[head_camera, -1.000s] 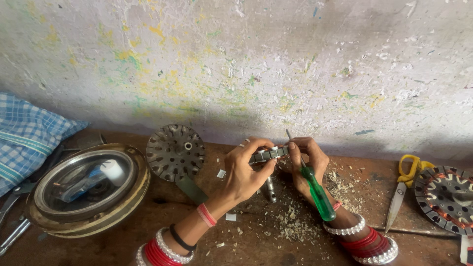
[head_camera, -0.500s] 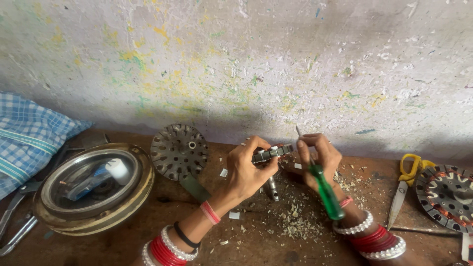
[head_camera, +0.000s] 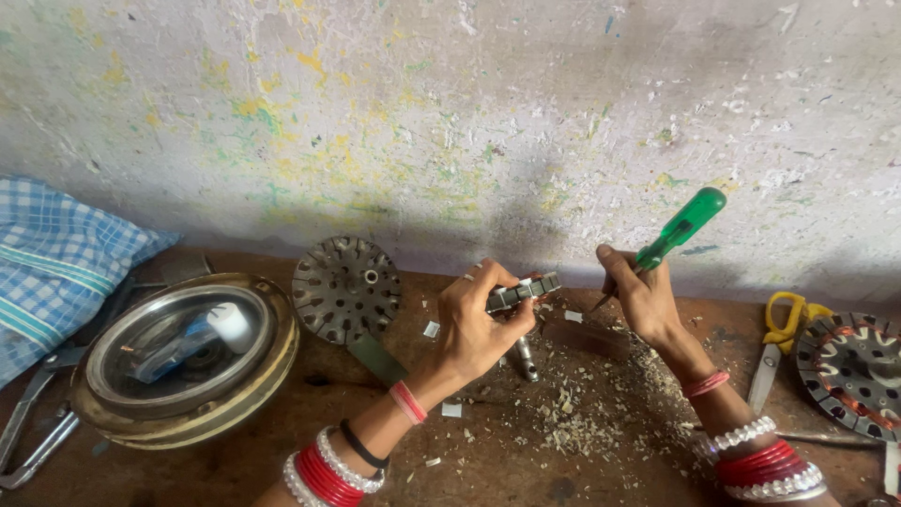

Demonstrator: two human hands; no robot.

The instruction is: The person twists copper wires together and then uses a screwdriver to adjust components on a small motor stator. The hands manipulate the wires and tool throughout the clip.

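At a worn wooden workbench [head_camera: 235,469] set against a paint-flecked wall [head_camera: 469,122], a person's left hand [head_camera: 474,324] is closed firmly around a small slotted metal motor core [head_camera: 522,292], held just above the middle of the bench near its back edge, while the right hand [head_camera: 641,299] wraps tight around a green-handled screwdriver [head_camera: 678,228] whose tip angles down toward the core. The work looks best done with the core kept steady in the fist and the blade fed squarely along a slot, with short, controlled strokes away from the holding fingers, since a slip could run the tip into the palm. Pale shavings [head_camera: 572,413] litter the bench below the hands. A round slotted rotor disc [head_camera: 346,288] leans near the back edge, a stacked metal bowl [head_camera: 188,361] sits toward the left end beside a blue checked cloth [head_camera: 56,263], and yellow-handled scissors [head_camera: 784,333] lie at the right by a wound stator [head_camera: 859,371], which is cut off by the frame. The screwdriver's tip and the exact point of contact are hard to make out, and the hand covers most of the core.
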